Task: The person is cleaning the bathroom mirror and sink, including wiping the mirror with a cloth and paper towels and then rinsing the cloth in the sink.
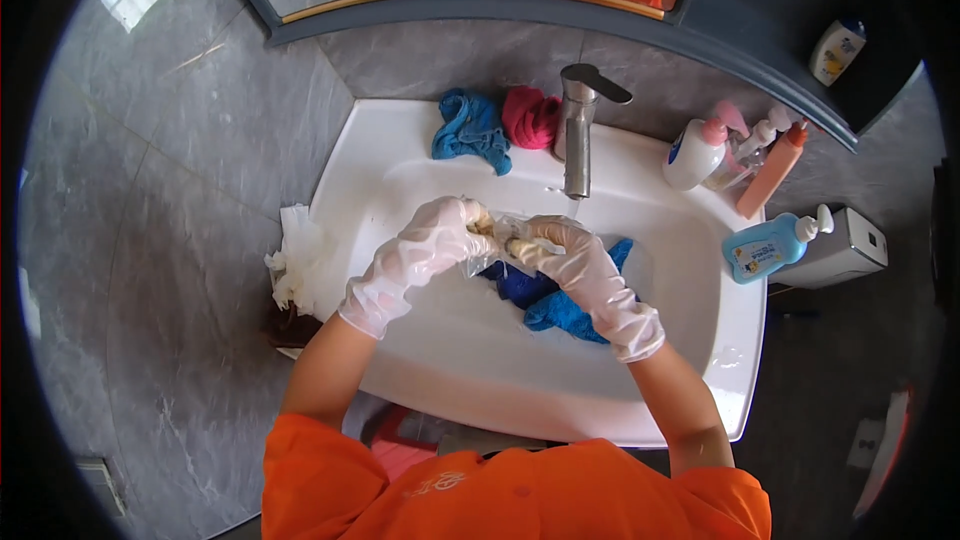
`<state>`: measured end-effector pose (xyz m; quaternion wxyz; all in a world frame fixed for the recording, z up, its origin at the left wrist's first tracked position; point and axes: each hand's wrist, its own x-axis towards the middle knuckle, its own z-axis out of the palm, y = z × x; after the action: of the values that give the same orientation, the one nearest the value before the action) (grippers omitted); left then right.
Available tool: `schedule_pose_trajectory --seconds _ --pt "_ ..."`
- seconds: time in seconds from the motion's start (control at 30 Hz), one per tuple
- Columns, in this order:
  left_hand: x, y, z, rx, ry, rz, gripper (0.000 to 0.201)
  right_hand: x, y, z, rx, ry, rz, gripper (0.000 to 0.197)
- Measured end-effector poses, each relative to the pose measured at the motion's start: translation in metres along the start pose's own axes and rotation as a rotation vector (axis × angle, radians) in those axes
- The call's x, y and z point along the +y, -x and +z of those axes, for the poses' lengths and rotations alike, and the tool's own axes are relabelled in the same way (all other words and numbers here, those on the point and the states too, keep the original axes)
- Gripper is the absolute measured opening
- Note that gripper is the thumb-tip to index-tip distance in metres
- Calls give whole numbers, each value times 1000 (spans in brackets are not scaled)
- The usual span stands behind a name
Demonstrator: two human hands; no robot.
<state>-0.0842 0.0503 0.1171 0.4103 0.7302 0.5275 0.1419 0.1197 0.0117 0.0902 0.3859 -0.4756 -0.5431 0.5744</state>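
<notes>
two gloved hands meet over the white basin [450, 380] in the head view. the left hand [450, 223] and right hand [560, 243] both have fingers curled into a close pinch on a clear plastic piece [479, 266], which sits between them; its exact form is hard to tell.

from there, the faucet [577, 135] is at one o'clock, the pink cloth [532, 118] at twelve, the blue cloth on the rim [470, 130] at eleven, the blue cloths in the basin [565, 316] at five, and the blue pump bottle [762, 250] at three.

to handle it well, i'd grip lightly near the edges, since loose gloves may slip on thin plastic, and keep it low over the basin to catch drips.
</notes>
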Motion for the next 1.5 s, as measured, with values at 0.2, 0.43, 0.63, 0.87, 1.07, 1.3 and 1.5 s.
schedule_pose_trajectory --seconds 0.2,0.43,0.63,0.87,1.07,1.3,1.5 --pt "-3 39 -21 317 -65 403 38 -90 59 -52 232 357 -259 19" --pt "-31 42 -1 272 -553 349 35 -5 125 -115 308 612 -182 19" --pt "-52 59 7 256 -596 265 34 -122 91 -142 509 435 -297 18" --pt "-30 65 28 136 -542 352 37 -201 -24 -213 674 1243 -559 39" --pt "-54 69 17 -144 -631 184 36 -231 -20 -151 922 1540 -24 43" --pt "-100 -26 106 127 -582 390 59 33 36 -89 237 997 -56 55" --pt "-105 -47 102 -240 -213 -154 43 115 65 -63 -11 1108 495 74"
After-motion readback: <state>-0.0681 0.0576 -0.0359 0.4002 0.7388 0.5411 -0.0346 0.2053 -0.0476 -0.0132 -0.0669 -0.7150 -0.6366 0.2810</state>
